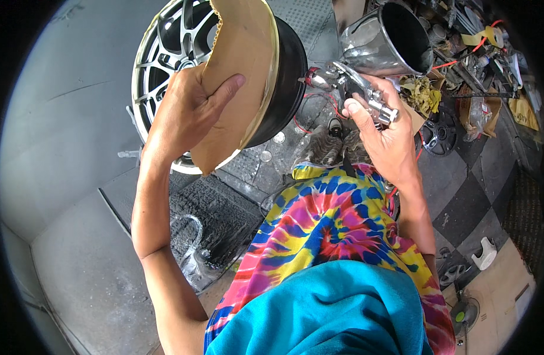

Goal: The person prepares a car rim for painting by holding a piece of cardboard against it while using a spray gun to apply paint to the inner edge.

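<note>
My left hand [192, 112] is closed on a torn piece of brown cardboard [245, 56], its thumb lying on the flat side and the fingers hidden behind. This cardboard covers part of a multi-spoke alloy wheel [146, 89], whose silver-grey spokes show to its left. The wheel's dark barrel [291, 77] shows on the right. Facing that barrel, a chrome spray gun [358, 77] with a red part near its front is gripped in my right hand [390, 133]. Gun and wheel are slightly apart.
A shiny metal bucket [360, 44] stands beyond my right hand. Red hose [421, 145] runs near it. Crumpled yellow paper [424, 94], a dark wheel cover [439, 133] and assorted clutter lie to the right. A grey wall [65, 118] rises at left, with a dusty dark mat [216, 210] below the wheel.
</note>
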Demonstrator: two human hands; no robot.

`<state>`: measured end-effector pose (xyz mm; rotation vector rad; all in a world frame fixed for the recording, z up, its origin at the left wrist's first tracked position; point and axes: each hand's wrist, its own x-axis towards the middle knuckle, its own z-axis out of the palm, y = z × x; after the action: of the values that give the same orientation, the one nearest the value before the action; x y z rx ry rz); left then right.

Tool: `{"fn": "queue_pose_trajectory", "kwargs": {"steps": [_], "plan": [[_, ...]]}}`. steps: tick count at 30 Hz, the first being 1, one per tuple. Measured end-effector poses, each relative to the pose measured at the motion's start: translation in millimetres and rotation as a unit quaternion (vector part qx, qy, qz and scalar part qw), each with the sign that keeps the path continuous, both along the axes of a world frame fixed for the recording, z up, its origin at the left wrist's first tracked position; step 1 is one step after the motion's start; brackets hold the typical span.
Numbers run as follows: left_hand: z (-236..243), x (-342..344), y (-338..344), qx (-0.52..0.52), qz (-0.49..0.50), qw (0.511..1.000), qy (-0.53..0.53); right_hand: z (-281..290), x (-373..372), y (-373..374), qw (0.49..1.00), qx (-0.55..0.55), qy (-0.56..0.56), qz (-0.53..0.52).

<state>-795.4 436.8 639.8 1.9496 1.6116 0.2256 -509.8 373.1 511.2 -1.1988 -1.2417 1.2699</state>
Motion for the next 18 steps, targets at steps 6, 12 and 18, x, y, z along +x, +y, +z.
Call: {"fn": "queue_pose_trajectory", "kwargs": {"steps": [6, 12, 18], "plan": [[3, 7, 3, -0.023, 0.023, 0.999, 0.016, 5, 7, 9, 1.0, -0.019, -0.005, -0.019], [5, 6, 8, -0.041, 0.033, 0.998, 0.034, 0, 1, 9, 1.0, -0.016, 0.003, -0.016], [2, 4, 16, 0.0, 0.022, 1.0, 0.009, -4, -3, 4, 1.0, -0.004, 0.024, 0.003]]}}
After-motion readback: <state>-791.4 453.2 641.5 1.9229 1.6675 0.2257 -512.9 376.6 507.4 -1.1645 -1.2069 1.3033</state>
